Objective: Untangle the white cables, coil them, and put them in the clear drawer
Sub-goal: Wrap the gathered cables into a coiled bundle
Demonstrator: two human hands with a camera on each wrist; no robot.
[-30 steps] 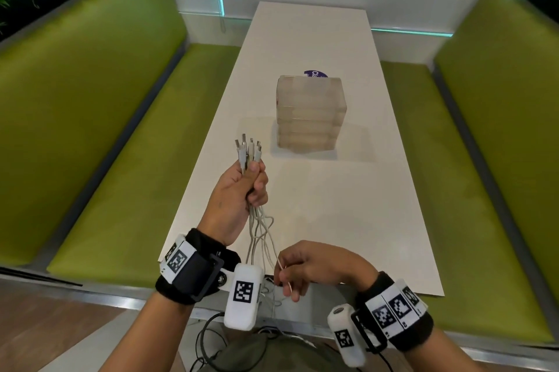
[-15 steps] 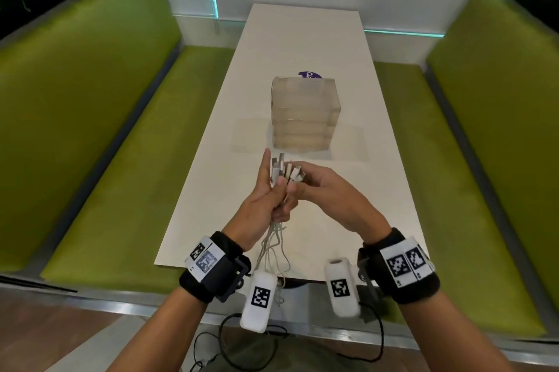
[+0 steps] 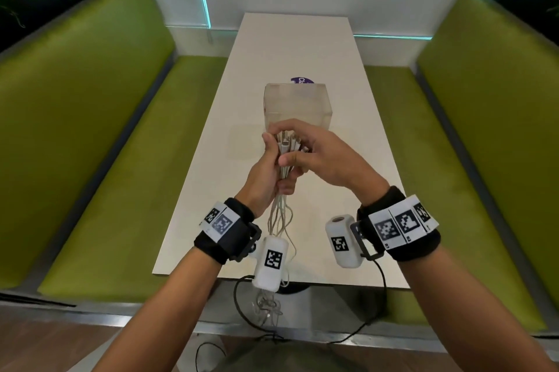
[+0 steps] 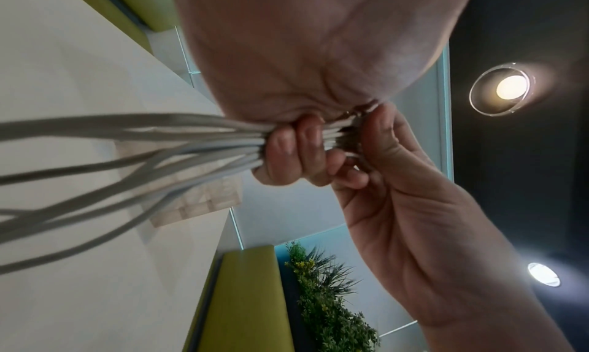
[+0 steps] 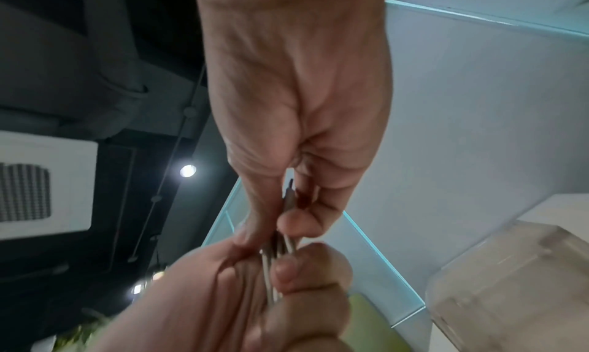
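Two green padded benches, one (image 3: 90, 135) left and one (image 3: 490, 141) right of the long white rectangular table (image 3: 357, 178). One clear plastic drawer unit (image 3: 298, 102) stands mid-table, drawers all closed as far as visible; its lower front is blocked by both hands in the head view. One purple round sticker (image 3: 302, 80) on the table just behind the drawer unit, mostly hidden by it. Leafy plants in both upper corners behind the benches. One bundle of thin white cables (image 3: 281, 208), strand count unclear, held in the air in front of the drawer unit, over the near half of the table; loose tails hang down past the near table edge. Left hand (image 3: 266, 178) fisted around the bundle below the plug ends, fingers (image 4: 283, 151) curled over the strands. Right hand (image 3: 320, 157) just above, touching the left, thumb and fingertips pinching the plug ends (image 3: 289, 144) sticking up from the left fist. One black wristband with a white marker block on each wrist.
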